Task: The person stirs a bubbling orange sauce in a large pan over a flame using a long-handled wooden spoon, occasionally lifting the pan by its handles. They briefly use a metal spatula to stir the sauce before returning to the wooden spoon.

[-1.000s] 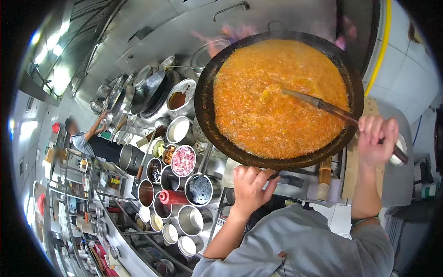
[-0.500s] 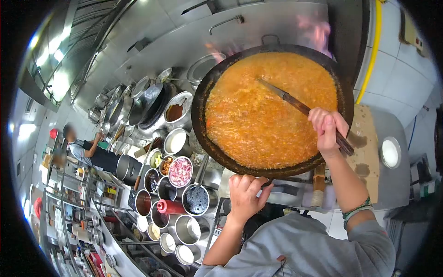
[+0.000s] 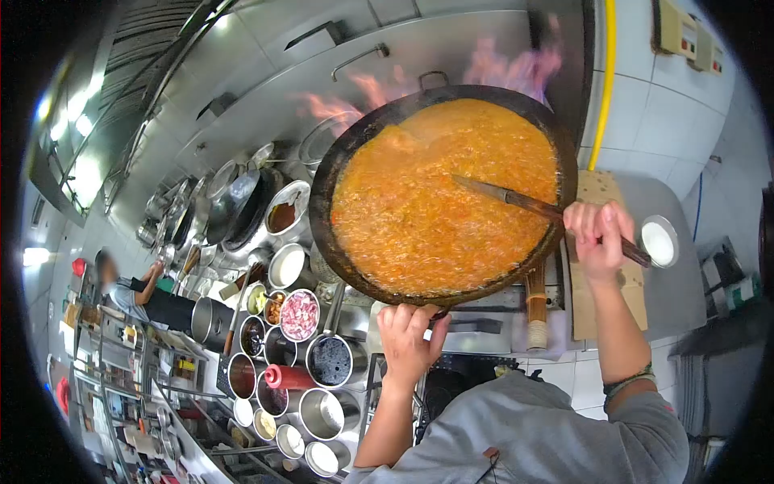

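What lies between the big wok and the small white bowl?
In the head view, a brown sheet lies between the wok and the bowl; the right hand, gripping the utensil, is above it.

A wide, round, blackened metal wok [image 3: 321, 202] sits with its looped handle on the far rim. Bubbling orange, oily food [image 3: 427, 222] fills it nearly to the rim. A long utensil with a dark wooden handle [image 3: 540, 204] slants across the right rim, its metal end in the food.
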{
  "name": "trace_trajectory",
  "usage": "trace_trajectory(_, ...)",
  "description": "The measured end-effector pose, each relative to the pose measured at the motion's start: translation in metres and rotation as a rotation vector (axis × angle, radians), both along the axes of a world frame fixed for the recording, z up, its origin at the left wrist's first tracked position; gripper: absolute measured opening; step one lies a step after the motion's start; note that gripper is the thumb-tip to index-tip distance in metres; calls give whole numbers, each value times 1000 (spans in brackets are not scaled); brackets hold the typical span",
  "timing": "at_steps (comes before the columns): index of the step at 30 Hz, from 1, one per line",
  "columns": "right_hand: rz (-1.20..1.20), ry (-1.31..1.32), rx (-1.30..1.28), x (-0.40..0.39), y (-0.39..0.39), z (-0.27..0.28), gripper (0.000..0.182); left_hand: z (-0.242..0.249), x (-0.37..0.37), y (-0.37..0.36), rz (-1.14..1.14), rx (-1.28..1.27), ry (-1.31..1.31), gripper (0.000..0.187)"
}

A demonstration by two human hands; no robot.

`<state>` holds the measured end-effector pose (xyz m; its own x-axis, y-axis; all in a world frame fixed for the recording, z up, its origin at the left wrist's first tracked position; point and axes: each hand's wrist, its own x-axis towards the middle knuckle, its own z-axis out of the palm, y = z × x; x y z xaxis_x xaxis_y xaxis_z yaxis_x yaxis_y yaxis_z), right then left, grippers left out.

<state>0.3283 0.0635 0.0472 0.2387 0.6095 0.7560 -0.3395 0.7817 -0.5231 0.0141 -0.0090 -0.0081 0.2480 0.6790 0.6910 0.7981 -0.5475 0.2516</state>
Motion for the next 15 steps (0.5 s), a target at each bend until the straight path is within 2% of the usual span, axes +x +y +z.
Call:
trace_trajectory(5, -24, 3, -50, 39, -37, 22, 36, 1, 0, -1, -10, 2, -3, 28)
trace_trajectory(8, -49, -19, -62, 57, -58, 42, 33, -2, -1, -3, 1, -33, -3, 32)
trace_trajectory(15, -40, -74, -109, 89, -100, 92, 28, 2, -2, 0, -18, -7, 19, 29)
